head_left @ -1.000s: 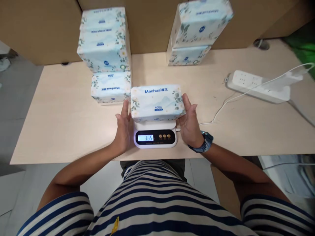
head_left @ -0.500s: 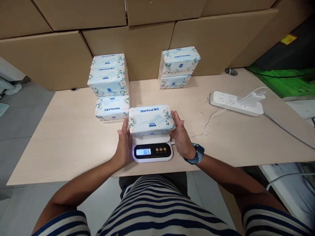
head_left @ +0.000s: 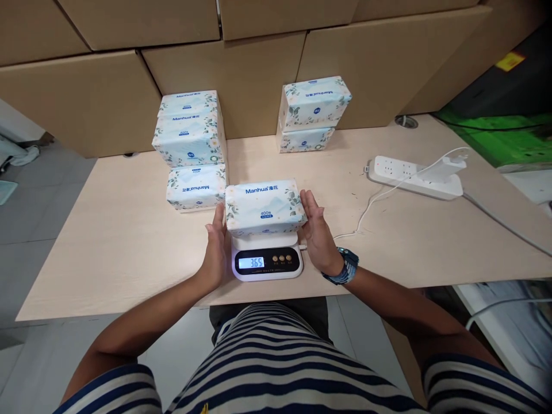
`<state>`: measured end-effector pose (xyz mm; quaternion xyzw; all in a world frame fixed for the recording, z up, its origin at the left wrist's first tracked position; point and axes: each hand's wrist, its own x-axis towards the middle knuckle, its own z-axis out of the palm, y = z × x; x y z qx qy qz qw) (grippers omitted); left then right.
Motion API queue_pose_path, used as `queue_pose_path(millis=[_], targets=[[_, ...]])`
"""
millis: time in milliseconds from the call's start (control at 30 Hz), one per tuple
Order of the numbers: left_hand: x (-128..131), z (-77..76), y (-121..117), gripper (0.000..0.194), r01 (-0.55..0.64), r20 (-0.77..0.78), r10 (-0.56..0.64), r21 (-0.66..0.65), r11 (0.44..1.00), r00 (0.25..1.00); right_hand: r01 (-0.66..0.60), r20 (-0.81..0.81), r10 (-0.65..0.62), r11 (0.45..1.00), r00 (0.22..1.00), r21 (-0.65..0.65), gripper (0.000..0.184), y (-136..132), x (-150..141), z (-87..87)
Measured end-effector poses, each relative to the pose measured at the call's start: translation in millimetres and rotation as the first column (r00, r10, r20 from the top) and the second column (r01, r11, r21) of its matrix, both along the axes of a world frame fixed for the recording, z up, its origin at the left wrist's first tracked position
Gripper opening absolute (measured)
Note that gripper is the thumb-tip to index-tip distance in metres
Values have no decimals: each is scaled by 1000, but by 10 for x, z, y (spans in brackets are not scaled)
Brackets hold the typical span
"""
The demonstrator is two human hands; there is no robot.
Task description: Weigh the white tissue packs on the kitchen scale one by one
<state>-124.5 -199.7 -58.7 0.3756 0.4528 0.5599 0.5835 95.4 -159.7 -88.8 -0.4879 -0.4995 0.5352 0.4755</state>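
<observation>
A pack of tissues [head_left: 264,208] with blue lettering and printed flowers rests on a white digital kitchen scale [head_left: 267,275]. The lit display [head_left: 251,263] reads 365. My left hand [head_left: 214,253] stands at the pack's left side, its fingers stretched out and the thumb up. On the right side, my right hand [head_left: 319,236] is open too, with straight fingers close along the pack's end. Whether either palm touches the wrapper is hard to make out. The pack covers most of the scale's platform.
Several more tissue packs are stacked at the left [head_left: 190,138], and another stack [head_left: 314,106] stands at the back right. A white power strip [head_left: 416,177] lies on the right, its thin cable running to the scale. Cardboard boxes [head_left: 228,80] line the table's [head_left: 121,247] back edge.
The view has tilted very slightly. Hands, pack and the scale's reading look the same.
</observation>
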Motion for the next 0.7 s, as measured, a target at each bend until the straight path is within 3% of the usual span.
queue_pose_path(millis=[200, 400, 600, 700], targets=[[-9, 3, -27, 103, 21, -14, -21, 3, 1000, 1000, 31, -20, -31, 1000, 999, -3, 111, -6, -1, -5], [-14, -9, -24, 104, 2, 2, -2, 8, 1000, 1000, -28, 27, 28, 999, 999, 29, 106, 13, 24, -58], [-11, 23, -46, 102, 11, -8, -11, 8, 1000, 1000, 38, -48, -37, 999, 998, 16, 109, 14, -5, -38], [-15, 37, -57, 101, 16, -20, -16, 5, 1000, 1000, -6, -6, 6, 1000, 1000, 25, 109, 11, 11, -24]])
